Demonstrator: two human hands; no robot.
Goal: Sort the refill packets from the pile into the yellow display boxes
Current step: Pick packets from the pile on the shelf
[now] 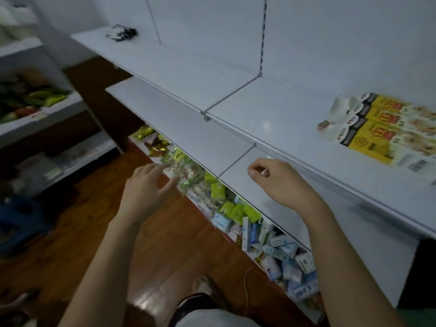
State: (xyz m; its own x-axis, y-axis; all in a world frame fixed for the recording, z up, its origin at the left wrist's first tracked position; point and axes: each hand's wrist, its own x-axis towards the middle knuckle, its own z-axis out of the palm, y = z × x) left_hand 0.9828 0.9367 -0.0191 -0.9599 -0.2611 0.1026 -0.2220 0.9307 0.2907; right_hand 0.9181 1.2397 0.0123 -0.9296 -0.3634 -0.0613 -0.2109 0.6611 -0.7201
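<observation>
A pile of refill packets (232,210), green, white and blue, lies on the lowest shelf under the grey middle shelf (188,128). My left hand (147,190) reaches over the pile's left part, with forefinger and thumb pinching a crinkly clear-and-green packet (180,172) lifted in front of the shelf edge. My right hand (279,182) hovers over the middle shelf with its fingers curled in and nothing seen in them. The yellow display boxes (375,125) lie side by side on the upper shelf at the far right, well away from both hands.
Black clips (121,33) sit at the back of the upper shelf. A second shelving unit with green packs (40,96) stands at left, with a blue stool (20,224) below it. Wooden floor (94,232) and my shoe (203,286) are underneath.
</observation>
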